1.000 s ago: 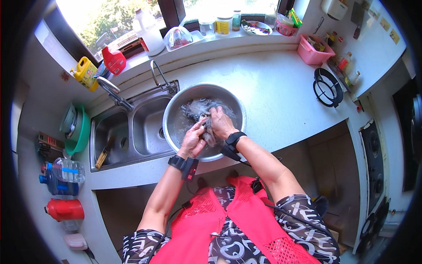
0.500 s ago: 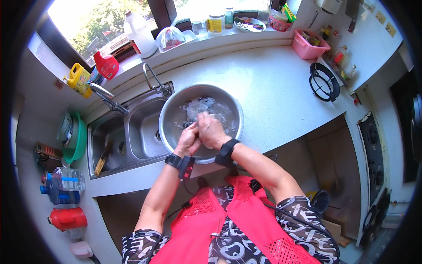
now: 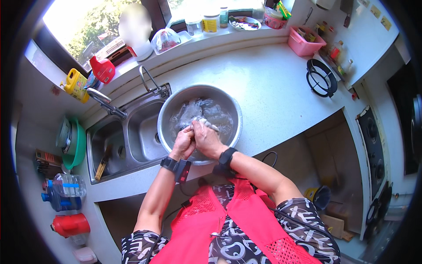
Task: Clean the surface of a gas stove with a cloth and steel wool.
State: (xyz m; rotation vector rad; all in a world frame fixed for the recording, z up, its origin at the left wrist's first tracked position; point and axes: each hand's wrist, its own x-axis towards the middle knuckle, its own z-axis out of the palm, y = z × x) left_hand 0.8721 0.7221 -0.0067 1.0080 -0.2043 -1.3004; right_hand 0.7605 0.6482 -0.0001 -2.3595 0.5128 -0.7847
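Note:
A large round metal basin (image 3: 239, 119) of water stands on the counter at the right edge of the sink. Both my hands are over its near half, pressed close together. My left hand (image 3: 185, 141) is closed, with something small and dark showing at its fingertips. Against it lies my right hand (image 3: 207, 139), its fingers curled round a wet, whitish-grey wad (image 3: 205, 123) that looks like cloth or suds; I cannot make out which. The water is rippled and splashing beyond my fingers. Black straps circle both wrists.
Left of the basin is a double sink (image 3: 145, 127) with a tap (image 3: 105, 102) and chopsticks (image 3: 101, 169). A green bowl (image 3: 79, 147) leans at the far left. Bottles and a plate (image 3: 245, 23) line the windowsill. At right are a black ring stand (image 3: 321, 78) and pink basket (image 3: 305, 42).
My right hand has shifted slightly down and turned, and a whitish-grey wad now shows at its fingers. My left hand has moved slightly down and left. The water's ripples have changed.

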